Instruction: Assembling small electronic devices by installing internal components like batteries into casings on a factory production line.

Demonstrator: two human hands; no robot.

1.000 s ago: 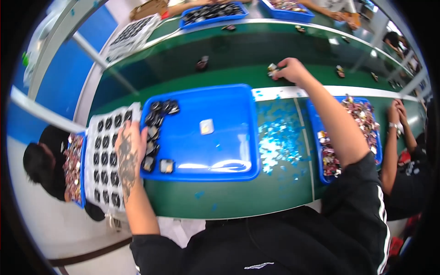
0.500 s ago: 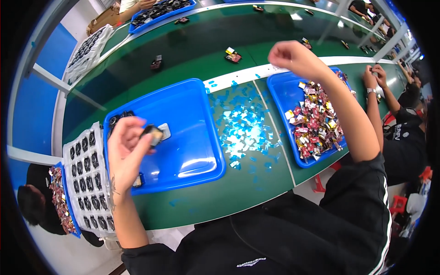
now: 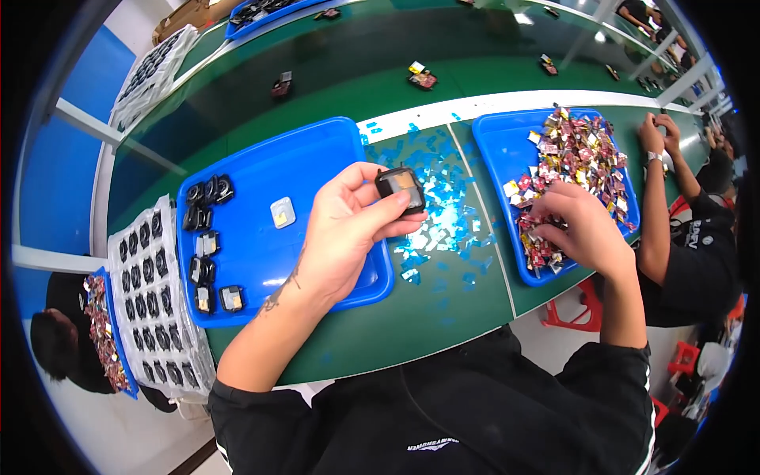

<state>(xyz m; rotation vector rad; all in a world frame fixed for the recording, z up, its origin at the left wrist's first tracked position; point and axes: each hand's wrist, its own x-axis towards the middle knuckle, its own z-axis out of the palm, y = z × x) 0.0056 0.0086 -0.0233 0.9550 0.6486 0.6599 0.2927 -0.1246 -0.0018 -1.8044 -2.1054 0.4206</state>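
Left hand up over the blue tray, fingers pinched on a small black part held at the fingertips! Right hand digs into the pile of red wrapped pieces; fingers curled, though whether they grip one is hard to tell. Beyond the left fingertips, blue scraps litter the green table.

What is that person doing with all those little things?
The person sits at a green table. Their left hand holds up a small black case over a blue tray with more black cases. Their right hand digs into another blue tray full of little colourful packets. Blue scraps litter the table between.
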